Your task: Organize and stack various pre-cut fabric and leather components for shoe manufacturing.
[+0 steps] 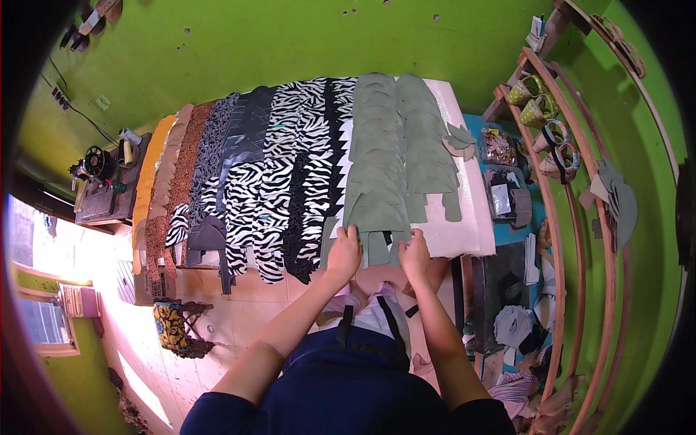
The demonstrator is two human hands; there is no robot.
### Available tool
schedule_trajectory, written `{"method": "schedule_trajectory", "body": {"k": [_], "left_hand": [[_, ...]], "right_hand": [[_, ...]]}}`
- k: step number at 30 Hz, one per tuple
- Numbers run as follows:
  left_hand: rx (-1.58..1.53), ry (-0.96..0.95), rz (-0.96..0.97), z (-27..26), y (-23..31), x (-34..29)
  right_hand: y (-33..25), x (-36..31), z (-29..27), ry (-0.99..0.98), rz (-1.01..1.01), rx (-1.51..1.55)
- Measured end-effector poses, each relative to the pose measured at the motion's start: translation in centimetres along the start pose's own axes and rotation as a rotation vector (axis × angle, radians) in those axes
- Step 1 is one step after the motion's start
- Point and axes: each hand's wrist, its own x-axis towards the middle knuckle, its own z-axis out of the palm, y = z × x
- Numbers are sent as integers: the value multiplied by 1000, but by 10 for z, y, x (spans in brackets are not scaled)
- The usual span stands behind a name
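Both of my hands are at the near edge of the table, in front of a long row of overlapping grey-green cut pieces (377, 174). My left hand (344, 255) is closed on the left side of the nearest grey-green cut piece (375, 216), fingers curled at its edge. My right hand (414, 255) pinches at the same piece's right corner. Narrow grey-green strips (377, 250) hang below it, between my hands. A second grey-green row (428, 145) lies to the right. Zebra-print pieces (264, 210) lie in rows to the left.
Orange, brown and dark rows fill the table's left part; pale padding (471, 210) shows at its right. A sewing machine (94, 163) stands at far left. A wooden rack (565, 239) with sandals (536, 109) rises on the right. A patterned stool (172, 328) stands on the floor.
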Motion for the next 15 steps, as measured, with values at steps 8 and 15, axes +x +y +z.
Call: {"method": "schedule_trajectory", "body": {"k": [8, 15], "left_hand": [[-184, 97, 14, 0, -8, -2], [-522, 30, -215, -10, 22, 0]], "right_hand": [[-2, 7, -25, -123, 58, 152], [18, 34, -36, -238, -73, 514]]}}
